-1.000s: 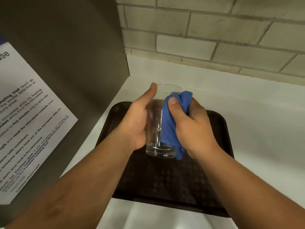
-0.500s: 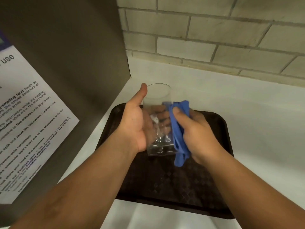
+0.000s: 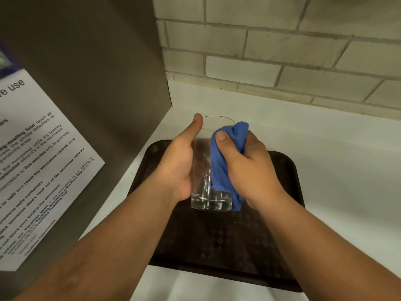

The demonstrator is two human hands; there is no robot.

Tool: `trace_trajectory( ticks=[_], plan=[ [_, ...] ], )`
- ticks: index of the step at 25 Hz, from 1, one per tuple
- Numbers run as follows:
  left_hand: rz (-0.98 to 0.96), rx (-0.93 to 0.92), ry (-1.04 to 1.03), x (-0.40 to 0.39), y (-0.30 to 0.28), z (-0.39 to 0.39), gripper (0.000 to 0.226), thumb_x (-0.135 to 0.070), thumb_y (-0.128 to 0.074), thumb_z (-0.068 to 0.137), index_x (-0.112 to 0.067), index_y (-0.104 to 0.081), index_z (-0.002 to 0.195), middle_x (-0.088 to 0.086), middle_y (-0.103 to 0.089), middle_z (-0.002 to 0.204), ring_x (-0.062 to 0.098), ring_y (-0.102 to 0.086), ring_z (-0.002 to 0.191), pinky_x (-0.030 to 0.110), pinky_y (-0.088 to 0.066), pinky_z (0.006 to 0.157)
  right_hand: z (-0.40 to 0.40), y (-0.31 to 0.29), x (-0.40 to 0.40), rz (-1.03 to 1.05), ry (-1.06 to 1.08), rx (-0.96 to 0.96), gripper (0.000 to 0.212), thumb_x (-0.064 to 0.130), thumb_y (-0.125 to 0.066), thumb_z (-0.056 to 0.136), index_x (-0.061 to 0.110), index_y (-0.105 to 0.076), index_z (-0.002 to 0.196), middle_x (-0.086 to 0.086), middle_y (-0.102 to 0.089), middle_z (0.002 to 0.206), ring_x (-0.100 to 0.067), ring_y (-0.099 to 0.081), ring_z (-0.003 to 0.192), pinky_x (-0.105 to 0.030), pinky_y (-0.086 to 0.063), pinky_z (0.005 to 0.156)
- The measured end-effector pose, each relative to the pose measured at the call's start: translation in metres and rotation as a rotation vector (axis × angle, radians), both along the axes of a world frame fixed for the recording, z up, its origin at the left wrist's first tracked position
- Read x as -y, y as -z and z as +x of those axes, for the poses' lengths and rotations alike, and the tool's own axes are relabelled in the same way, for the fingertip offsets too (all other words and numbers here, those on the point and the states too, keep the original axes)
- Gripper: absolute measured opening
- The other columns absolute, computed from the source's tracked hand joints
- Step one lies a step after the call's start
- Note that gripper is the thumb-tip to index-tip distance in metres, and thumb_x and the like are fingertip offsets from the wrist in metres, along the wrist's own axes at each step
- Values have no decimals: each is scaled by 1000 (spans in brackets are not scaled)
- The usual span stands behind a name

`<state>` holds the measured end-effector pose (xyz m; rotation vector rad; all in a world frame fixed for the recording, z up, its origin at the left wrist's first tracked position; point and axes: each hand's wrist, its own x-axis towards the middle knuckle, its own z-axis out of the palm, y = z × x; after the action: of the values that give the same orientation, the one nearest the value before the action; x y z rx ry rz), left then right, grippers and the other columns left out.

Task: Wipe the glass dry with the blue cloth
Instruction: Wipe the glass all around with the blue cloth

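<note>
At the centre of the frame, you hold a clear glass (image 3: 208,170) upright in the air above a dark brown tray (image 3: 227,246). Your left hand (image 3: 175,168) wraps the glass's left side, fingers curled round it and the thumb stretched up so its tip reaches the rim. Your right hand (image 3: 247,168) grips a bunched blue cloth (image 3: 223,157), pressing it against the glass's right side; the thumb pins the cloth near the top, and a fold hangs down to the thick base. The tray rests on a white counter (image 3: 338,170) filling the right of the frame. A pale brick wall (image 3: 271,44) spans the upper right. At the left, a grey panel (image 3: 97,72) carries a printed notice (image 3: 36,170) about microwave use.
</note>
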<state>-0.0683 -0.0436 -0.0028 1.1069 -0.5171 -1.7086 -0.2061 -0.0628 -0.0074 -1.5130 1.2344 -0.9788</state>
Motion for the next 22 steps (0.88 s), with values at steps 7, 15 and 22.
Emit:
trace_trajectory(
  ticks=[7,15,22],
  plan=[
    [120,-1,-200,9,4,-2,85,-78,-52,91,1,-72,113,17,-75,90,33,-77,70,42,-65,59,-18,9,-25,59,-198,28,34,46,-54,92,13,-64,92,-14,-68,80,-24,-68,72,-41,-58,70],
    [-47,76,59,5,3,-3,74,-76,-48,94,-13,-82,114,16,-80,122,32,-75,115,43,-64,90,-6,7,-6,-154,22,-67,38,56,-54,90,20,-59,101,9,-66,81,2,-65,79,-8,-47,65],
    [24,25,-79,6,-2,-3,84,-76,-63,84,-2,-73,123,22,-78,118,39,-78,105,52,-66,83,-15,4,3,23,-17,2,37,46,-50,97,14,-63,85,-3,-68,74,-13,-67,69,-26,-51,67]
  ],
)
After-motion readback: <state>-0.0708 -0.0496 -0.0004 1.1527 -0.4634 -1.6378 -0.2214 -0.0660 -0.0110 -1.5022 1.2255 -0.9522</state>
